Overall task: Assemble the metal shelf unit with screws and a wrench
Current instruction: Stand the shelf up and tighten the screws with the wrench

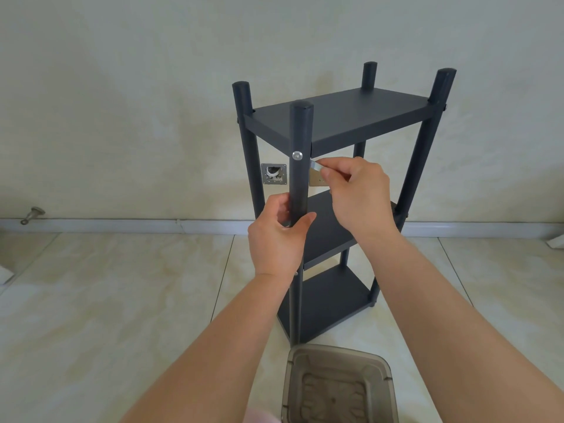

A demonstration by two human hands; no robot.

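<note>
The shelf (335,117) stands on the floor, the left hand (277,236) gripping its near post (300,178). The right hand (357,190) pinches the wrench (317,165) just right of the screw (297,155). If the wrench sits badly on it, it may slip and scratch the post.

Landmark: shelf unit (338,117), standing on the floor (106,300).
Behind it: wall (152,87).
In front of it: bin (338,386).
Far left of it: doorstop (32,215), at the wall's foot.

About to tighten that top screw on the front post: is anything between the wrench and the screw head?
Nothing visible. The wrench, pinched in the right hand, sits just right of the front post; open air separates its tip from the screw. The left hand grips the post lower down.
</note>
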